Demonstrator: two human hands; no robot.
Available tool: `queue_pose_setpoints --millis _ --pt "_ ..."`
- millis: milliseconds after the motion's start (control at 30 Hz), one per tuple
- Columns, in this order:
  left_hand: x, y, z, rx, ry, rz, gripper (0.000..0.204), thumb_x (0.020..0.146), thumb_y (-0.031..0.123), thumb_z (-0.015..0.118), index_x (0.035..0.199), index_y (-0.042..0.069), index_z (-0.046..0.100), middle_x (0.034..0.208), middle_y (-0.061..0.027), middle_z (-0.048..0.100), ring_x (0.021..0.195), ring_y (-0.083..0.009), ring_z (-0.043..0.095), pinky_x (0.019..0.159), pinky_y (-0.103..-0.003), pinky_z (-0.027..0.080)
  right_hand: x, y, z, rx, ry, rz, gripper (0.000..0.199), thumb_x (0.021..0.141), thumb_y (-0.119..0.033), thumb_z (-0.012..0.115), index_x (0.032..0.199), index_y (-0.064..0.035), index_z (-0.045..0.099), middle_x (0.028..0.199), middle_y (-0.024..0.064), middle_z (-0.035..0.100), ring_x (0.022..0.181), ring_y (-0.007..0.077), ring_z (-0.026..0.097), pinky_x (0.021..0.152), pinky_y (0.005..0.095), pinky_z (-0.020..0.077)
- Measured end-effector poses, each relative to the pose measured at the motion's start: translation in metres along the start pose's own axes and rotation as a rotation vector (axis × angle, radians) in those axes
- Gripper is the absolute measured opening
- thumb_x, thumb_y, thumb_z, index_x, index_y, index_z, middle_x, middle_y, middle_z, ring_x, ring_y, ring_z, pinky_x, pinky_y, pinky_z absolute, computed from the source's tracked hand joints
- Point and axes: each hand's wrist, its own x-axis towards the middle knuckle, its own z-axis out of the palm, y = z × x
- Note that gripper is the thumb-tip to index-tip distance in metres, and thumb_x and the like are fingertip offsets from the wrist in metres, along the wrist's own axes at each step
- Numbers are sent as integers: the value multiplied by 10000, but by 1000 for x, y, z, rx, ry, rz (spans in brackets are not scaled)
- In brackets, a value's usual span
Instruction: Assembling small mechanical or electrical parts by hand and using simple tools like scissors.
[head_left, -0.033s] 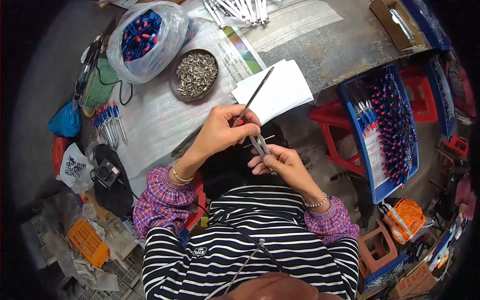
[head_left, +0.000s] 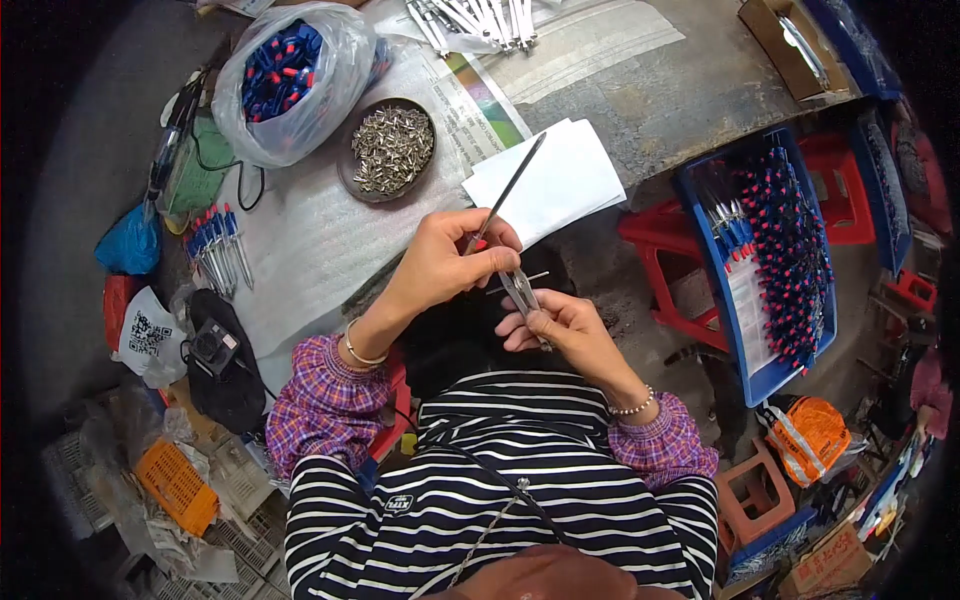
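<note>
My left hand [head_left: 440,262] is closed around a slim dark rod [head_left: 515,188] that slants up to the right, with a bit of red showing by the fingers. A two-armed metal tool [head_left: 519,292], like small pliers, spans the gap between my hands. Its lower end sits in the closed fingers of my right hand [head_left: 570,328], while its upper end meets my left thumb. Across it runs a thin light rod [head_left: 538,275]. Fingers hide what exactly the tool grips. Just beyond my hands, white paper sheets [head_left: 575,180] lie at the table edge.
A dark bowl [head_left: 362,191] of small metal pieces stands beside a clear bag [head_left: 345,45] of blue-and-red parts. Several pens [head_left: 222,250] lie at left. On a red stool [head_left: 665,255] at right rests a blue tray [head_left: 815,355] full of blue-and-red pens.
</note>
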Motion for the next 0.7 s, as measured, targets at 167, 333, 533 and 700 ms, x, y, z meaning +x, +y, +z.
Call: queue_pose_setpoints --millis 167,333,533,700 --pt "-4 -3 3 -70 17 10 220 800 79 675 993 -15 625 712 -6 610 500 -25 503 429 -154 360 0 6 3 30 40 -61 319 962 -171 464 1184 56 492 990 145 633 838 169 643 767 275 523" --pt "-6 -9 3 -68 23 -10 253 785 66 686 1012 -26 620 707 -10 605 498 -26 503 431 -156 364 -2 7 13 67 99 -46 289 961 -122 438 1178 57 501 999 153 631 840 179 645 743 277 533" --pt "-7 -9 2 -32 24 3 258 776 52 688 1010 -35 621 696 -17 602 498 -31 507 429 -162 366 -1 8 15 64 121 -32 289 962 -140 441 1174 44 509 1003 141 634 837 170 646 737 272 530" --pt "-5 -6 2 -69 38 4 254 783 52 679 1018 -29 626 687 -8 594 500 -30 505 431 -162 367 2 8 15 27 117 -47 286 962 -154 448 1162 40 516 997 131 640 835 155 644 725 261 520"
